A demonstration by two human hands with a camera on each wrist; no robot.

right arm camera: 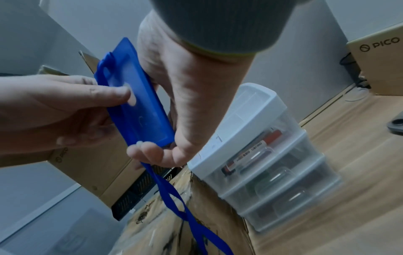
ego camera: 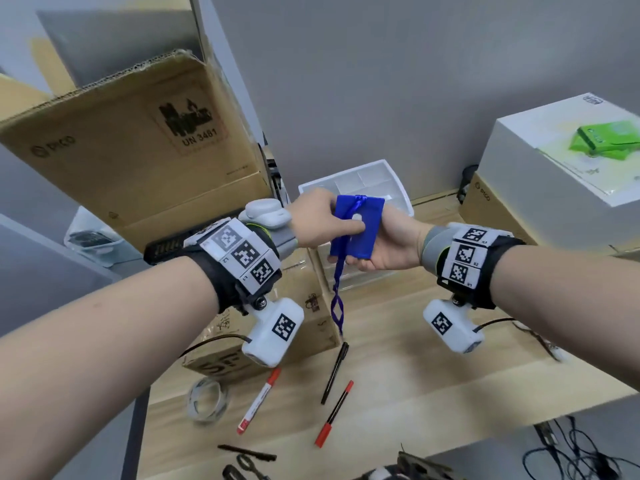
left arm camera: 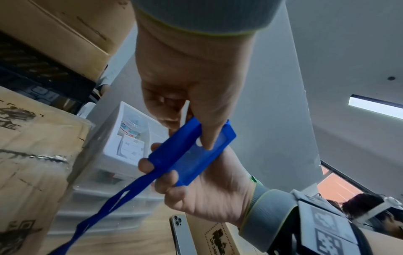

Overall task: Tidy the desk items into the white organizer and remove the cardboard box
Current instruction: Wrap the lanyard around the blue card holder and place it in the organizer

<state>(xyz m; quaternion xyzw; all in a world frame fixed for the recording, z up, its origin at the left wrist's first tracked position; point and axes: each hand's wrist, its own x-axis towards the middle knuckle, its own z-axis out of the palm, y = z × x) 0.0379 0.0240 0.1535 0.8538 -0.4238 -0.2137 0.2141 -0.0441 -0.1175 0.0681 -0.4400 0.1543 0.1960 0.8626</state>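
A blue card holder (ego camera: 367, 216) is held up in front of the white drawer organizer (ego camera: 391, 181). My left hand (ego camera: 332, 226) pinches it, thumb on its face. My right hand (ego camera: 374, 251) grips its lower edge from the right. Its blue lanyard (ego camera: 336, 303) hangs down toward the desk. In the left wrist view my left hand (left arm camera: 196, 131) presses its thumb on the card holder (left arm camera: 189, 160), and the right hand (left arm camera: 165, 172) curls round it. The right wrist view shows the card holder (right arm camera: 141, 119) above the organizer (right arm camera: 250, 120). A small cardboard box (ego camera: 311, 323) lies under my left wrist.
On the wooden desk lie a tape roll (ego camera: 206, 400), a white marker with red cap (ego camera: 259, 400), a black pen (ego camera: 335, 372), a red-and-black pen (ego camera: 334, 414) and black clips (ego camera: 247, 465). A large open cardboard box (ego camera: 138, 150) stands at left, a white box (ego camera: 554, 168) at right.
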